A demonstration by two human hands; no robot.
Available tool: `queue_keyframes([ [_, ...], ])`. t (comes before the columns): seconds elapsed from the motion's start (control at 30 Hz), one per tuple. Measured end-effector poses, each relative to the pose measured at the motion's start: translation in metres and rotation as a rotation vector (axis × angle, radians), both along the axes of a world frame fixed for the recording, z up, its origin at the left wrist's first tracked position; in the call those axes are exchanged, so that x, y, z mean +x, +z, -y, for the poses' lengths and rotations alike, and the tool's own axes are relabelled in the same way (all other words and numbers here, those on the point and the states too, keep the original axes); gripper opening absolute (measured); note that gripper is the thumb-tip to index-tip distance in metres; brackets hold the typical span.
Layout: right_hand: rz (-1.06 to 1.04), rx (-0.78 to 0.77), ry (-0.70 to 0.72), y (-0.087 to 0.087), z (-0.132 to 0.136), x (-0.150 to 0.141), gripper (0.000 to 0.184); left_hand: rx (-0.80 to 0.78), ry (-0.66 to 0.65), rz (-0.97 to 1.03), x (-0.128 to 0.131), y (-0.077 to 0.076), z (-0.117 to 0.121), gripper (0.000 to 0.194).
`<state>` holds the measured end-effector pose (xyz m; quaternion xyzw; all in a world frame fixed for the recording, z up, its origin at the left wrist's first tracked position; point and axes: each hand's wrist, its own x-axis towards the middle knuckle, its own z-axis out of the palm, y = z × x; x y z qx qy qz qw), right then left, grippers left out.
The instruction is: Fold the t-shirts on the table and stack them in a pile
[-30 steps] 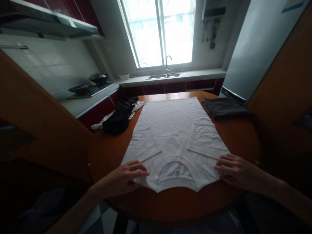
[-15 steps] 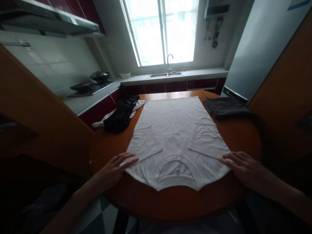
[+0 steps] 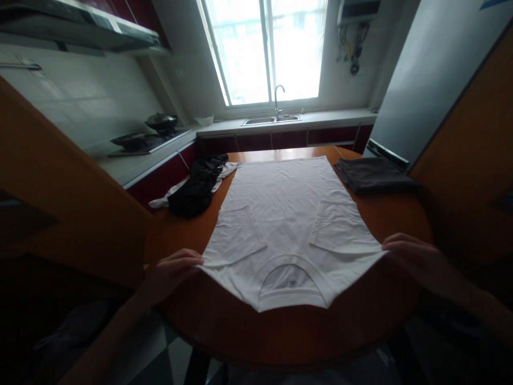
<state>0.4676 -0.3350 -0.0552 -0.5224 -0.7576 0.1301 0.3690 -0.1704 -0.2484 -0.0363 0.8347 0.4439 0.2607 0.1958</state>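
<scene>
On the round table (image 3: 248,339), I had the white shirt (image 3: 284,187) lying mostly flat, its collar (image 3: 292,262) at the near side; both sleeves (image 3: 242,232) were already turned inward, while the body lay unfolded. My left hand (image 3: 172,271) and right hand (image 3: 417,259) each pinched a shoulder corner between closed fingers, apparently slightly raised.

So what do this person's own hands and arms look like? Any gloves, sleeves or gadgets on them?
The left hand and right hand are ordinary five-fingered human hands without gloves. The forearms are slim, with no sleeves showing in view. I can make out no watch, cable or marking, though the light is too dim for small details.
</scene>
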Motion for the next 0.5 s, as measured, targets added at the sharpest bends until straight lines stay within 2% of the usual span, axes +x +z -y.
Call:
queue_keyframes([
  [0.13,-0.147,-0.069,-0.065,0.015,-0.027,0.002,0.026,-0.137,0.216,0.126,0.008,0.016,-0.021,0.031],
  [0.23,-0.204,-0.064,-0.206,0.023,-0.055,0.01,0.04,-0.158,0.384,0.198,0.015,0.027,-0.044,0.048],
  [0.3,-0.211,-0.057,-0.272,0.03,-0.077,0.016,0.045,-0.16,0.447,0.241,0.021,0.034,-0.062,0.056],
  [0.4,-0.181,-0.066,-0.296,0.039,-0.109,0.019,0.04,-0.153,0.483,0.342,0.03,0.039,-0.093,0.065],
  [0.5,-0.174,-0.09,-0.315,0.039,-0.14,0.015,0.031,-0.173,0.511,0.408,0.039,0.034,-0.125,0.07],
])
